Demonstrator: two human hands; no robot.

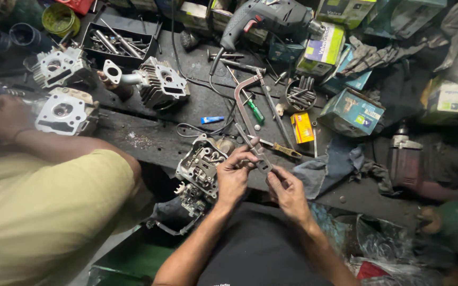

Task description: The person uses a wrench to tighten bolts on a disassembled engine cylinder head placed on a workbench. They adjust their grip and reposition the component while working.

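Observation:
Both my hands meet at the near end of a metal hacksaw frame (246, 90) that lies lengthwise on the dark workbench (149, 140). My left hand (234, 175) pinches the thin blade end with thumb and fingers. My right hand (287, 193) grips the small fitting at the frame's near end (263, 165). An engine cylinder head (200, 169) sits just left of my left hand at the bench's front edge.
A person in a yellow shirt (43, 212) works at the left beside a cylinder head (64, 111). Two more finned engine parts (160, 82) (59, 66), a parts tray (117, 42), an electric drill (266, 18), screwdrivers (255, 111), small boxes (353, 111) and rags (335, 164) crowd the bench.

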